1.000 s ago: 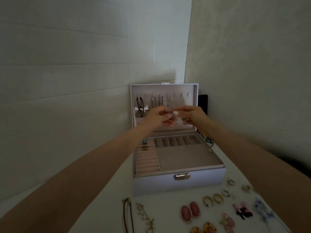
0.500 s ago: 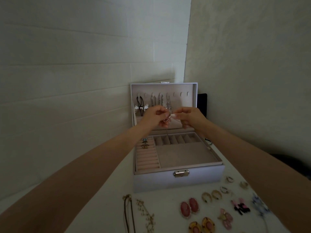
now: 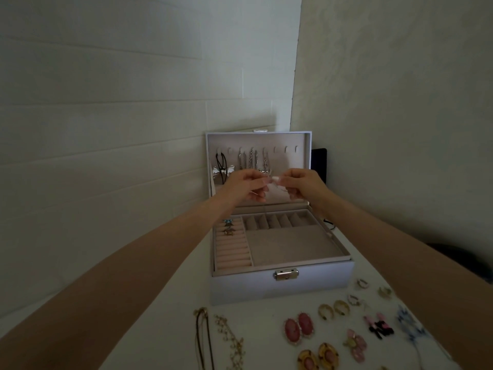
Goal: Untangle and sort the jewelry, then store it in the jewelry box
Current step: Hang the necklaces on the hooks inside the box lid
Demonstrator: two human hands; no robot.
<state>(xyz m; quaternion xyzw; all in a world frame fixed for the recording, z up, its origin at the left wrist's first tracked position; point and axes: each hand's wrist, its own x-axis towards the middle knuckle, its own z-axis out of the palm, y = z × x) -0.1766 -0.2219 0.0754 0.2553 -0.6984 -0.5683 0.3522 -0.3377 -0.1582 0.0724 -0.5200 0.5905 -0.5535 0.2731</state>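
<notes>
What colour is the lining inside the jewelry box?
Beige lining, seen best in the head view.

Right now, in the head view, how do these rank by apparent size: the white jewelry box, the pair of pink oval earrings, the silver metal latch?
1. White jewelry box.
2. Pair of pink oval earrings, though they lie nearer the camera.
3. Silver metal latch on the box front.

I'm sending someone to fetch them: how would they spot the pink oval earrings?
Start at the open white jewelry box. In front of its metal clasp, slightly right, two pink oval earrings lie side by side on the tabletop. Unlike the amber-rimmed ovals nearer the camera, their rims are pale.
</notes>
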